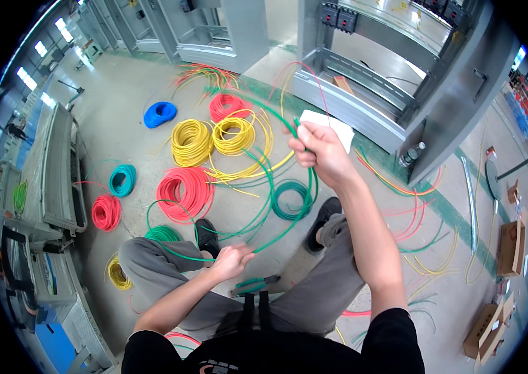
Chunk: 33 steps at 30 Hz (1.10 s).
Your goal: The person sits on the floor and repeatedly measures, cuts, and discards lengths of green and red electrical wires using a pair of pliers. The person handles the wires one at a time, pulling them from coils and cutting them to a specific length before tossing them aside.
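Observation:
A length of green wire (pixel 286 232) bows between my two hands over the floor. My right hand (pixel 321 149), raised in front of me, is closed round strands of it, and a free end sticks up past the thumb. Lower and to the left, my left hand (pixel 231 263) is closed on the same wire near my knee, slightly blurred. Loops run on toward a green coil (pixel 163 234) by my left foot. A darker green coil (pixel 291 201) lies below my right hand. Between my legs lies a pair of green-handled cutters (pixel 255 285).
Red (pixel 184 194), yellow (pixel 190 143) and blue (pixel 160 115) wire coils lie on the floor ahead and left. Grey metal cabinets (pixel 351 103) stand in front, a plastic bottle (pixel 412 153) beside one. Loose cut wires (pixel 426 218) and cardboard boxes (pixel 512 248) are to the right.

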Each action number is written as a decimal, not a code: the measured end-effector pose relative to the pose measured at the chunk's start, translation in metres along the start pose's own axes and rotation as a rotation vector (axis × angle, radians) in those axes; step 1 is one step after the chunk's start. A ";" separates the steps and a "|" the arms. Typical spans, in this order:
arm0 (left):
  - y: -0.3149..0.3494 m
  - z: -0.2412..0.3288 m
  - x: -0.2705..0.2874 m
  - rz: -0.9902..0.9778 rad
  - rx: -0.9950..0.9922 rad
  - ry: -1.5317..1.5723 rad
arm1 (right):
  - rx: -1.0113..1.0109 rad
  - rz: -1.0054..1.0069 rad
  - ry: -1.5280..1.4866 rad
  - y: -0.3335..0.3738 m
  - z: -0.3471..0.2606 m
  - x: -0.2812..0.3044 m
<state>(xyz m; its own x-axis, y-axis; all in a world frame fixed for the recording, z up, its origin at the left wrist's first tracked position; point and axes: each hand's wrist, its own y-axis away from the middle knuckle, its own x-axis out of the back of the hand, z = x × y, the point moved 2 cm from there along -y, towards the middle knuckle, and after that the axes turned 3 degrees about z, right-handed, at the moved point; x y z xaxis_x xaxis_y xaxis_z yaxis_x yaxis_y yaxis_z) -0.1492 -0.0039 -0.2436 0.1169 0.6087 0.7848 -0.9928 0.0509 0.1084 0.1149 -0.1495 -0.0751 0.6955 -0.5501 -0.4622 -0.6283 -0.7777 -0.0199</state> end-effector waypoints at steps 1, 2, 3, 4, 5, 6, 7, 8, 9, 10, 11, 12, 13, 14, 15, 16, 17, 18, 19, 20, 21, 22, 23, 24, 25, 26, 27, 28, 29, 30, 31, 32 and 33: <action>-0.013 0.010 0.021 0.156 -0.010 0.069 | 0.016 0.009 0.067 -0.002 0.002 -0.002; -0.026 0.023 0.046 0.307 -0.008 0.147 | 0.015 0.019 0.132 -0.002 0.006 -0.006; -0.037 0.029 0.069 0.557 0.022 0.262 | 0.005 0.022 0.195 0.000 0.009 -0.013; -0.049 0.050 0.107 0.642 0.113 0.484 | -0.007 0.004 0.200 0.003 0.011 -0.015; -0.062 0.070 0.141 0.809 0.035 0.733 | -0.022 -0.009 0.259 0.005 0.012 -0.016; -0.069 0.088 0.171 0.932 0.016 0.830 | -0.030 -0.034 0.310 0.005 0.015 -0.018; -0.075 0.099 0.191 1.049 -0.008 0.938 | -0.041 -0.049 0.370 0.008 0.018 -0.019; -0.080 0.104 0.205 1.047 -0.020 0.963 | -0.078 -0.052 0.349 0.010 0.021 -0.022; -0.082 0.106 0.216 1.045 -0.031 0.987 | -0.098 -0.083 0.315 0.012 0.022 -0.026; -0.084 0.105 0.223 1.046 -0.041 1.000 | -0.115 -0.119 0.275 0.014 0.023 -0.032; -0.088 0.100 0.224 1.038 -0.035 1.081 | -0.133 -0.150 0.235 0.017 0.022 -0.037; -0.094 0.095 0.221 1.024 -0.032 1.163 | -0.138 -0.150 0.235 0.020 0.020 -0.040; -0.099 0.090 0.217 1.003 -0.031 1.247 | -0.110 -0.176 0.274 0.022 0.015 -0.042; -0.104 0.086 0.209 0.896 0.033 1.358 | -0.082 -0.200 0.312 0.023 0.011 -0.043; -0.109 0.083 0.197 0.789 0.022 1.406 | -0.052 -0.223 0.350 0.024 0.010 -0.042; -0.116 0.082 0.178 0.677 0.011 1.459 | -0.050 -0.214 0.366 0.024 0.012 -0.041; -0.121 0.088 0.164 0.559 -0.001 1.506 | -0.045 -0.202 0.381 0.023 0.017 -0.038; -0.124 0.093 0.157 0.610 0.013 1.394 | -0.040 -0.190 0.395 0.022 0.020 -0.036; -0.125 0.101 0.152 0.657 0.025 1.283 | -0.033 -0.187 0.380 0.021 0.020 -0.033; -0.125 0.107 0.147 0.701 0.037 1.170 | -0.025 -0.184 0.365 0.019 0.019 -0.030; -0.125 0.112 0.142 0.712 0.011 1.093 | -0.017 -0.183 0.350 0.018 0.018 -0.028; -0.125 0.117 0.138 0.729 -0.019 1.015 | -0.008 -0.171 0.333 0.017 0.016 -0.027; -0.125 0.121 0.136 0.746 -0.047 0.936 | -0.022 -0.161 0.338 0.018 0.013 -0.025; -0.123 0.124 0.135 0.748 -0.082 0.908 | -0.037 -0.153 0.342 0.019 0.011 -0.024; -0.123 0.127 0.136 0.746 -0.125 0.893 | -0.052 -0.145 0.345 0.020 0.008 -0.024; -0.123 0.130 0.138 0.745 -0.166 0.877 | -0.071 -0.144 0.321 0.021 0.005 -0.025; -0.124 0.131 0.139 0.744 -0.207 0.861 | -0.090 -0.144 0.297 0.022 0.001 -0.026; -0.125 0.129 0.138 0.693 -0.212 0.927 | -0.106 -0.144 0.273 0.023 -0.002 -0.027; -0.127 0.125 0.138 0.641 -0.217 0.992 | -0.087 -0.174 0.302 0.025 -0.003 -0.025; -0.128 0.121 0.138 0.588 -0.221 1.056 | -0.068 -0.205 0.331 0.027 -0.003 -0.024; -0.129 0.118 0.138 0.540 -0.238 1.089 | -0.047 -0.231 0.360 0.030 -0.004 -0.022; -0.131 0.114 0.138 0.492 -0.254 1.121 | -0.043 -0.232 0.386 0.031 -0.005 -0.022; -0.131 0.113 0.138 0.443 -0.270 1.152 | -0.040 -0.233 0.411 0.032 -0.005 -0.023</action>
<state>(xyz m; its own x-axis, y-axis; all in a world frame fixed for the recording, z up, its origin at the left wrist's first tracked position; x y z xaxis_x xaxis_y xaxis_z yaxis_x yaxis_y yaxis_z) 0.0000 -0.0158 -0.0810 -0.1816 0.9431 -0.2783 -0.9304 -0.2565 -0.2618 0.0802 -0.1634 -0.0609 0.9015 -0.4285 -0.0602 -0.4313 -0.9012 -0.0438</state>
